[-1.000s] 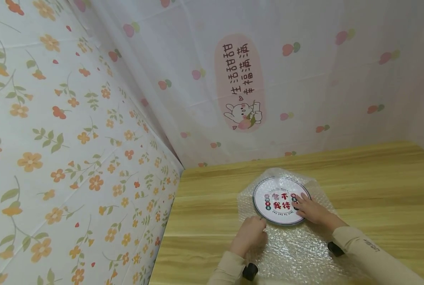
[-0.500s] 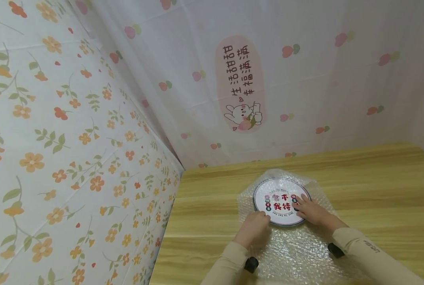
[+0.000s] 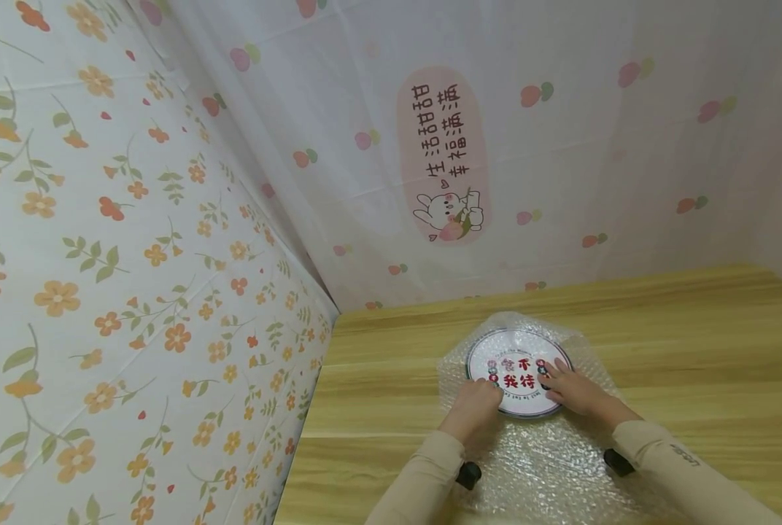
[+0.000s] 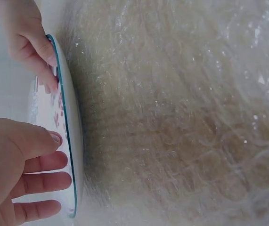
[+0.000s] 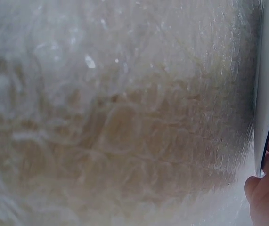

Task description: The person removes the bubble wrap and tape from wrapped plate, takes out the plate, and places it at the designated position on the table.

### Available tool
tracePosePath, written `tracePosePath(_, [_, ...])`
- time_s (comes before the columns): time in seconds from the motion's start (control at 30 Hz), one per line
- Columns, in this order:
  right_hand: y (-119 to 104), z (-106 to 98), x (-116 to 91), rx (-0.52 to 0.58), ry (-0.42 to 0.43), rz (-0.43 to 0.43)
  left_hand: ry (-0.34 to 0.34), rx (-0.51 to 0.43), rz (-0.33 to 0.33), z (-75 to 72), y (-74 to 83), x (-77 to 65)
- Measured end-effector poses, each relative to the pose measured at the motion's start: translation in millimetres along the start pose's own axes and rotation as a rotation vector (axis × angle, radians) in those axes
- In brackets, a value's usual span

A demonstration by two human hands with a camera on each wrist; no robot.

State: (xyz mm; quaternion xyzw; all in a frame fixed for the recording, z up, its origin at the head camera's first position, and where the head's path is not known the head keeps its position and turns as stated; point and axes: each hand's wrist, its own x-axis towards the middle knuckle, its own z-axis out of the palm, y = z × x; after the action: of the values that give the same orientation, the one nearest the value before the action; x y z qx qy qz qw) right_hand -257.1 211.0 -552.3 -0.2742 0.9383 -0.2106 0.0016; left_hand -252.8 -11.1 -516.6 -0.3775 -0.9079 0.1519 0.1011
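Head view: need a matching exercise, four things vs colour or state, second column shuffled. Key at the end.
Things
1. Plate
2. Bubble wrap
3. Table
4. Sleeves

Colour or state
A. Plain beige with a small dark mark on one of the pair
B. Yellowish, with wood grain
C. White face with red writing
D. See-through and shiny, spread directly under something round

Pairs: 1-C, 2-D, 3-B, 4-A

1 white plate [image 3: 519, 372] — blue-green rim, red lettering — lies face up on clear bubble wrap [image 3: 535, 467].
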Motion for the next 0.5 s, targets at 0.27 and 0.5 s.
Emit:
tracePosePath(0.27, [-1, 0, 0, 0.040, -0.020, 0.043, -0.033, 0.048, 0.010, 0.7, 0.8, 6.9])
tracePosePath(0.5, [2, 2, 0, 0.018, -0.027, 0.043, -0.051, 0.027, 0.000, 2.2, -0.2, 14.9])
